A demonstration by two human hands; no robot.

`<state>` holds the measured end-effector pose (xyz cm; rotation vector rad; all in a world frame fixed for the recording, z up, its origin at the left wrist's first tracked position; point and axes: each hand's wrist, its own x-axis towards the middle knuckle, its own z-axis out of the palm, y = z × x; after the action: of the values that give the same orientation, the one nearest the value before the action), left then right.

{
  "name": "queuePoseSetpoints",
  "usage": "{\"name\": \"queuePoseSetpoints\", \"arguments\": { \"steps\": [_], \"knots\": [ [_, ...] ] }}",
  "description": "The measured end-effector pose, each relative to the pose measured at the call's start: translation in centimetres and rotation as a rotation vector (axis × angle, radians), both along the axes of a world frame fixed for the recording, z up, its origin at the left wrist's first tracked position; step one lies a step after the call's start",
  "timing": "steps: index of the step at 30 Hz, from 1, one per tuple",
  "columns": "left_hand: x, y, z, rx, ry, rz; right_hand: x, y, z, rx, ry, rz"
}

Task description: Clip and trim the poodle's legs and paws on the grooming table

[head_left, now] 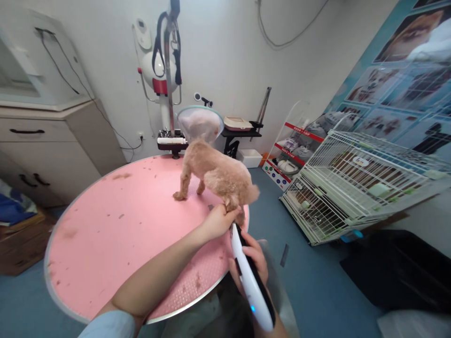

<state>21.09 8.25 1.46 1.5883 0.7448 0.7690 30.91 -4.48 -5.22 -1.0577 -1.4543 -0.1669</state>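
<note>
A curly tan dog (220, 165) stands on a round pink grooming table (130, 234), its rear toward me and a clear cone collar (202, 123) around its head. My left hand (218, 220) is closed around one of the dog's hind legs, close to the table's right edge. In my right hand (252, 256) is a white and black pet clipper (248, 277) with a blue light lit on it. The clipper's head meets the leg just below my left fingers; the exact contact is hidden.
Tufts of cut hair (121, 176) dot the tabletop. Behind it rises a metal grooming post (169, 84) with hanging straps and a tool tray (172, 142). To the right stand a shelf rack (287, 150) and a white wire cage (352, 183); cabinets (42, 145) line the left.
</note>
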Motion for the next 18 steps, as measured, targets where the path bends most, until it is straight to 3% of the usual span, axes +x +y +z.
{"name": "queuePoseSetpoints", "arguments": {
  "steps": [5,7,10,14,18],
  "knots": [
    [0.2,0.2,0.0,-0.022,-0.051,-0.058,0.2,-0.3,1.2,-0.182,0.262,0.180],
    [0.2,0.1,0.2,-0.011,-0.068,-0.084,0.5,-0.4,1.1,-0.155,0.410,0.236],
    [0.2,0.3,0.1,0.023,-0.084,-0.091,0.6,-0.1,0.5,-0.061,0.573,0.200],
    [0.3,0.6,-0.7,0.031,-0.069,-0.058,-0.1,0.1,0.2,-0.126,0.593,0.253],
    [0.6,0.7,-1.3,0.048,-0.028,-0.056,-0.1,-0.1,1.4,-0.189,0.481,0.248]
  ]
}}
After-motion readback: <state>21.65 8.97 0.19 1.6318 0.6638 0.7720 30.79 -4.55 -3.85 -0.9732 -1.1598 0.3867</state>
